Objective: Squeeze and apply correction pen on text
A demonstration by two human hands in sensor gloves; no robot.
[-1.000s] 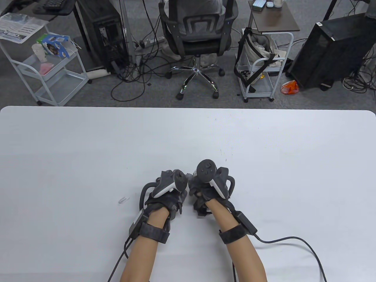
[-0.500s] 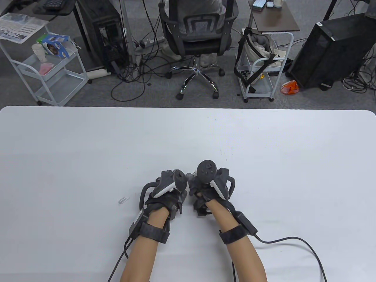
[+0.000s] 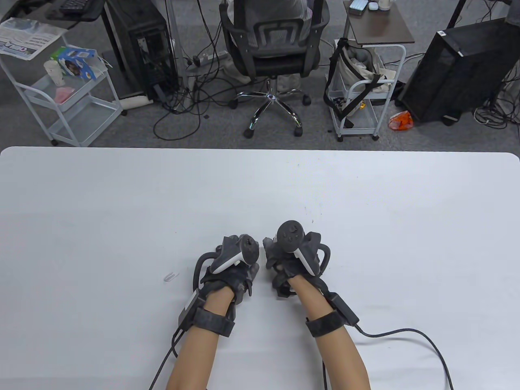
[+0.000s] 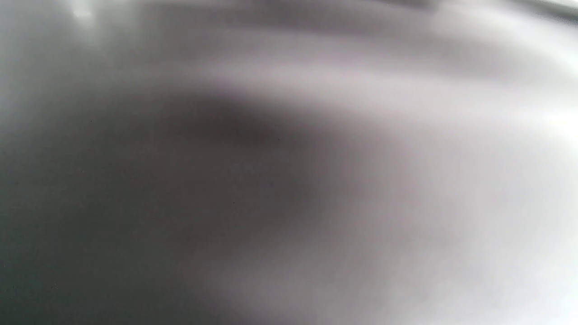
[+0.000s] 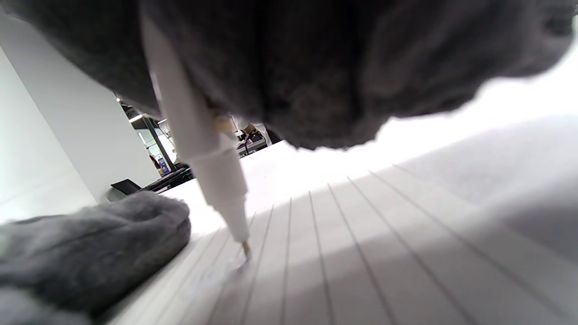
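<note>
Far left on the table [image 3: 81, 211]: a small clear cap [image 3: 171, 277], lying loose, just beside the left hand [image 3: 233, 264]. Left hand next, palm down near the table's front edge, apparently pressing on the paper [image 5: 361, 253] — fingers hidden under the tracker, so cannot tell whether spread or curled; left wrist view only a grey blur, no help. Right hand [image 3: 290, 260] just beside it, nearly touching, fingers [image 5: 316, 67] clamped around the pen [image 5: 198, 149]. Pen visible only in the right wrist view: white barrel, long axis steep but tilted, upper end buried in the glove, metal tip [image 5: 246, 249] pointing down onto the lined paper, touching or all but touching a line where a faint wet patch seems to show. No text legible under the tip; too blurred to say. Risks from here, as a judgement: too hard a squeeze with the tip stationary, and a blob of fluid pooling beyond the word; too little pressure on the tip, and no flow at all; a sideways drag before the fluid settles, and a smear across neighbouring lines. Also the left glove [image 5: 90, 243] lying close to the tip — easy to brush wet fluid. Paper shifting under the stroke, should the left hand ease off.
</note>
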